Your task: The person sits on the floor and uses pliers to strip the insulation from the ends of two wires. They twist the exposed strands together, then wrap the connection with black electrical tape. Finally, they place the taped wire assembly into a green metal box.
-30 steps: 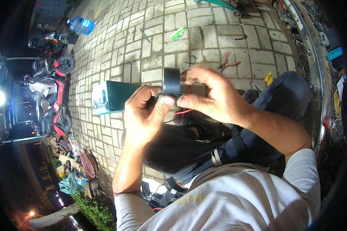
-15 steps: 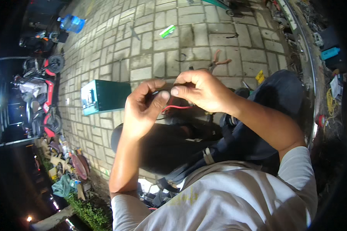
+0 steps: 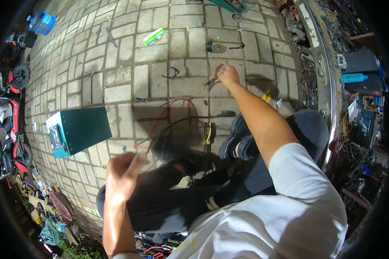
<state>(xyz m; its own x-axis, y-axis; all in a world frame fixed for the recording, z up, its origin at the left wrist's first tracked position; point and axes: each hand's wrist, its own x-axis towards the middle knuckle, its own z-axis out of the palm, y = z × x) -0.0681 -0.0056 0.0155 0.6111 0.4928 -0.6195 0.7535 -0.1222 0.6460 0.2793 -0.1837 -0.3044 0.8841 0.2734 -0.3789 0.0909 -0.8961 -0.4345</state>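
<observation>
My left hand point(image 3: 126, 170), slightly blurred, is closed on the thin black cable point(image 3: 173, 121), which arches over the paving beside a red wire point(image 3: 180, 100). Farther forward, my right hand point(image 3: 228, 75) grips the red-handled pliers point(image 3: 216, 71), their dark jaws pointing down-left. Beyond it a black tape roll point(image 3: 209, 46) lies on the paving. A green metal box point(image 3: 84, 127) with a handle stands left of my left hand. A yellow card point(image 3: 266, 96) lies by my right forearm.
A green-and-white packet point(image 3: 154, 36), a blue water jug point(image 3: 41, 23) and red scooters point(image 3: 14, 129) are farther out. My bent legs point(image 3: 307, 129) are below my arms. A metal rail point(image 3: 326, 77) and piled tools and junk line the right; cardboard clutter point(image 3: 39, 203) lies lower left.
The tape has gone from my hands to the paving. My right hand has reached forward onto the pliers; my left has moved down and left with the cable. The view has shifted.
</observation>
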